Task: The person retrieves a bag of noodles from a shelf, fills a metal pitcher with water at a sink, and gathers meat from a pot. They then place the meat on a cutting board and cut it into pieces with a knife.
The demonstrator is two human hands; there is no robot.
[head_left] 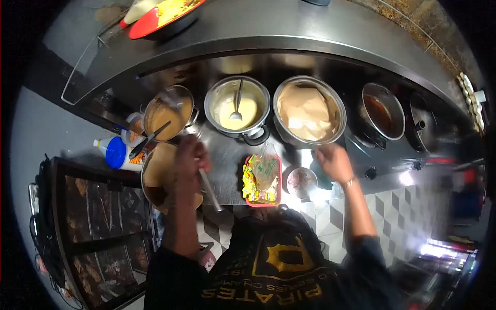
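Note:
My left hand is closed around a long metal handle, smeared by motion. The handle's end sticks out below the fist. Beyond the hand, a blurred ladle-like shape hangs over a pot of light brown sauce. A black-handled utensil lies across that pot's near rim. My right hand has curled fingers close to the near rim of a large pot with brown paper in it; I cannot tell what they grip. Beside this hand are a small bowl and a dark green patch.
A pot of pale yellow liquid holds a metal spoon. At the front edge sits a red basket of yellow packets. Another pan stands right; a blue-lidded tub is left. A red-rimmed bowl rests on the shelf.

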